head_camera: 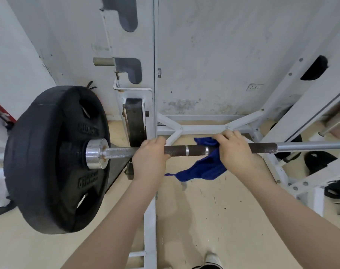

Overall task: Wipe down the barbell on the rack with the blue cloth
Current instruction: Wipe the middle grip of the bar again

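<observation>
Presently the barbell [186,150] is gripped bare by the left hand [150,155]; the blue cloth [204,167] is clutched around it by the right hand [236,150], and could be dropped if loosened.

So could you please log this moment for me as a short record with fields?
setting: white rack against a wall
barbell: barbell lies level across the rack, with a black plate on its left end
cloth: blue cloth wrapped on the bar, its loose end hanging below
left hand: left hand grips the bare bar just right of the rack upright
right hand: right hand grips the cloth round the bar
ring: on a right-hand finger
floor: beige, speckled with dark marks
</observation>
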Available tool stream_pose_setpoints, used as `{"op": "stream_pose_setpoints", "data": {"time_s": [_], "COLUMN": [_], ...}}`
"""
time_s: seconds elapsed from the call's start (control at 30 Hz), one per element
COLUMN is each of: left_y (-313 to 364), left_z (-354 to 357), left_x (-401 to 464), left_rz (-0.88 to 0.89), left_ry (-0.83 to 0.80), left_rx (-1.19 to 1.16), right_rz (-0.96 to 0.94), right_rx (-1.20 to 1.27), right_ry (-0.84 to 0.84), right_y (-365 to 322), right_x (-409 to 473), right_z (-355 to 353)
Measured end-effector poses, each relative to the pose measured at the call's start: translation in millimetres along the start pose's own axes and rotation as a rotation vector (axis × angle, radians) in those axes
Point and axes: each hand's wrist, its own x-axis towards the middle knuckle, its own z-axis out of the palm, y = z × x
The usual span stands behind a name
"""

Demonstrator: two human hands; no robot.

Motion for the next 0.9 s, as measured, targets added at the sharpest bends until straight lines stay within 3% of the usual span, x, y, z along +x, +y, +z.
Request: {"op": "stream_pose_setpoints", "data": {"time_s": [0.1,0.23,0.37,0.47,0.53,0.6,0.63,0.7,0.8,0.9], "left_y": [1,-3,-4,9,26,41,46,59,69,74], "left_z": [3,10,9,13,8,8,9,11,21,36], "left_x": [-1,-5,-5,-8,-9,-4,0,7,7,3], "left_rz": [0.021,0.152,0.174,0.133,0.078,0.094,0.118,0.146,0.177,0.196], "left_ry": [0.016,0.075,0.056,0.029,-0.019,-0.108,-0.107,-0.123,-0.093,-0.008], "left_rx": [0.023,0.182,0.240,0.328,0.360,0.317,0.274,0.201,0.238,0.218], "right_rz": [0.026,-0.100,0.165,0.293,0.240,0.036,-0.049,-0.097,0.097,0.244], "right_rx": [0.058,0.106,0.036,-0.048,-0.006,0.041,0.062,0.077,-0.022,-0.053], "right_ry": [0.011,-0.015,-0.090,-0.081,-0.106,-0.055,-0.011,-0.099,-0.228,-0.165], "right_y": [-25,-39,27,16,-22,-48,-48,-23,46,70], "right_x": [5,3,0,4,7,1,-2,2,11,7], "right_z": [3,4,-11,-14,-12,-6,-3,-13,-22,-24]}}
